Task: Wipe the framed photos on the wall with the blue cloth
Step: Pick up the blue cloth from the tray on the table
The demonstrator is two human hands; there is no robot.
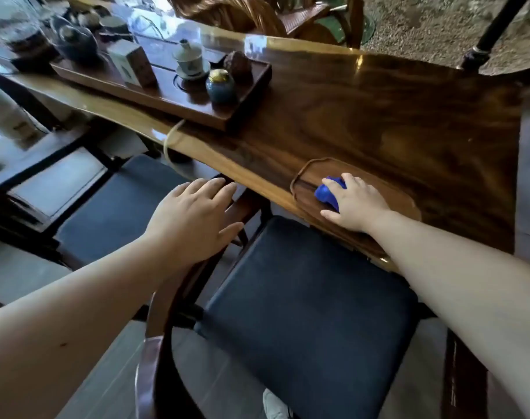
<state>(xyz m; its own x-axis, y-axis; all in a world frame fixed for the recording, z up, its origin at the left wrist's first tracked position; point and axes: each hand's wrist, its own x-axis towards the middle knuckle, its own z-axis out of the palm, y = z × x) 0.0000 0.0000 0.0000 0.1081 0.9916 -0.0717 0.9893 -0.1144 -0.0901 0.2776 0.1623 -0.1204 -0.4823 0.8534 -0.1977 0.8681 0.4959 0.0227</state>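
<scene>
Head: one blue cloth (328, 193), seemingly gripped

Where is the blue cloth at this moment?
The blue cloth lies bunched on a small wooden tray at the table's near edge, right of centre, under the right hand.

A tea room, in a home or a teahouse, is suggested. A long polished slab tabletop (363, 110) is seen, on which a dark wooden tea tray (164, 95) is set with a lidded cup (188, 60), a small jar (221, 86) and a teapot (75, 40). Cushioned wooden chairs (309, 300) are drawn up beside it.
</scene>
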